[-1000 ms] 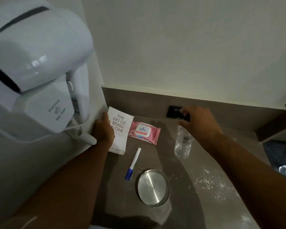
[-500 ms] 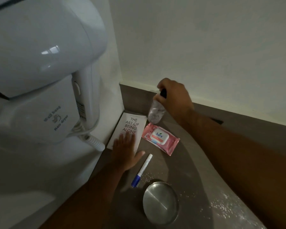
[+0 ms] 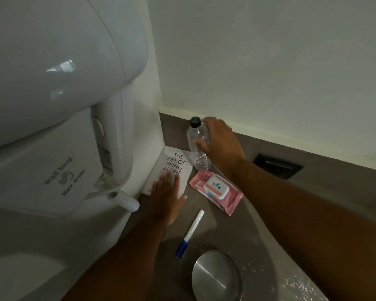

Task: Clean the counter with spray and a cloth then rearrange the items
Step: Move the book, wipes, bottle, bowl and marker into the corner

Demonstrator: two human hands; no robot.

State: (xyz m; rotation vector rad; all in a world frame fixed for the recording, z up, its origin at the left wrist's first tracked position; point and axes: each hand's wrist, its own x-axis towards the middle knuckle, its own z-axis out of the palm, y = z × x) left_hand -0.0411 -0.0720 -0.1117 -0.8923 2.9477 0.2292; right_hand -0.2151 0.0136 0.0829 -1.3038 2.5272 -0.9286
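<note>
The clear bottle point(image 3: 197, 146) with the dark cap now stands upright in the back corner of the tabletop point(image 3: 258, 224), at the far edge of the white book point(image 3: 172, 170). A second ago it stood far off to the right of the book, near the black socket point(image 3: 277, 165) in the back ledge. The right hand point(image 3: 220, 144) has carried it over. That hand is still wrapped around the side of the bottle, with the thumb across the front, so it is holding the bottle and has not let go.

The left hand point(image 3: 166, 198) lies flat and wide open on the near end of the book. It holds nothing. A moment ago it gripped the book's left edge; now it just presses down on the cover.

Just right of the book lies the pink pack of wipes point(image 3: 215, 192). In front of the book, nearer to me, lies the white pen point(image 3: 191, 233) with a blue cap. Past the pen sits the round metal lid point(image 3: 216, 276). White crumbs point(image 3: 295, 285) are scattered on the tabletop around the lid and farther right of it.

I think the person is pushing things into the corner by the book to clear room. The crumbs are still there, so the cleaning is not done. I see no spray or cloth from here. The big white hair dryer point(image 3: 59, 101) hangs on the wall left of the book.
</note>
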